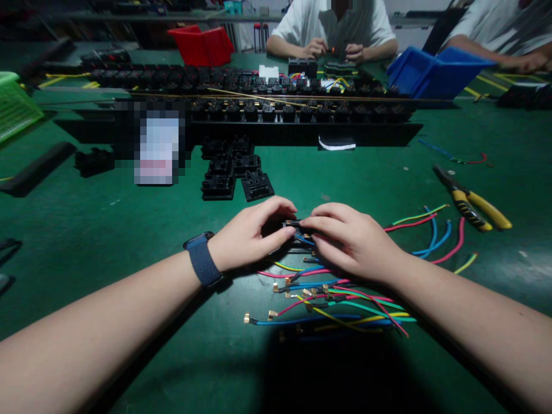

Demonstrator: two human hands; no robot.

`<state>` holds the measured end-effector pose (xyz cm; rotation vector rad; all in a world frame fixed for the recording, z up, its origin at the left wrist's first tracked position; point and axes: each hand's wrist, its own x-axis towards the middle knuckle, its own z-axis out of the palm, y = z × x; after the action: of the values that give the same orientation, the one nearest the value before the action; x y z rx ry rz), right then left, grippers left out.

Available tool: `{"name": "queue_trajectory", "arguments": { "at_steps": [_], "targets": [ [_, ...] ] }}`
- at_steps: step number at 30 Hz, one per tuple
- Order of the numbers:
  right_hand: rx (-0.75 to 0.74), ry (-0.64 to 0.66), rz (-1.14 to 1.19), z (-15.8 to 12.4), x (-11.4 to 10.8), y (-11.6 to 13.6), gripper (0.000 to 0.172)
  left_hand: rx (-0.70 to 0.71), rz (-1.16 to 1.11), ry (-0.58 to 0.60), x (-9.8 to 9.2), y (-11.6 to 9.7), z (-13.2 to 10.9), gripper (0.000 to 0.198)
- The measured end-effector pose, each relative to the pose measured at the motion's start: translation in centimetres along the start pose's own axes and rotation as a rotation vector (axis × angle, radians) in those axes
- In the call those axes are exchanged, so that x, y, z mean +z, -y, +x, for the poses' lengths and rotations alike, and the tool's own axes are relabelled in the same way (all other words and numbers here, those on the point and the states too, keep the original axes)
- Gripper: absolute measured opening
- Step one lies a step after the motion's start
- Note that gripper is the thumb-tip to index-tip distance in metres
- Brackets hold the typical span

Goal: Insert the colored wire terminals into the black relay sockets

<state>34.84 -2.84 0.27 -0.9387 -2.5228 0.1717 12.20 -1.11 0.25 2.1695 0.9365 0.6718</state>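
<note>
My left hand (259,227), with a dark watch (203,259) on its wrist, grips a small black socket module (294,224) between thumb and fingers. From the right, my right hand (357,238) closes over the same module. A short blue wire (305,239) runs across the module and under the right fingertips, which partly hide it. Below both hands lie loose wires (345,317) in blue, red, green and yellow, several with brass terminals (247,318) on their ends. Just beyond my left hand, several black socket modules (218,185) rest on the green table.
Yellow-handled pliers (472,207) lie at the right. Long black strips fitted with sockets (267,112) cross the table ahead. A red bin (202,46), a blue bin (435,72) and a green basket (17,109) stand around. Two people (332,29) sit opposite. A pixelated phone-like object (157,146) is left.
</note>
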Motion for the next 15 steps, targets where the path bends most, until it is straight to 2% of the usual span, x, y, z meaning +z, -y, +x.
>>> {"name": "queue_trajectory", "arguments": {
  "at_steps": [5,9,15],
  "targets": [
    [-0.037,0.044,-0.001,-0.01,-0.04,0.05,0.032,-0.14,-0.231,-0.088,0.19,0.71,0.37,0.018],
    [-0.044,0.067,0.012,-0.09,-0.12,0.06,0.032,-0.148,-0.208,-0.019,0.21,0.73,0.6,0.015],
    [-0.025,0.075,-0.029,-0.08,-0.22,0.21,0.028,-0.177,-0.178,0.01,-0.12,0.25,0.71,0.016]
  ]
}}
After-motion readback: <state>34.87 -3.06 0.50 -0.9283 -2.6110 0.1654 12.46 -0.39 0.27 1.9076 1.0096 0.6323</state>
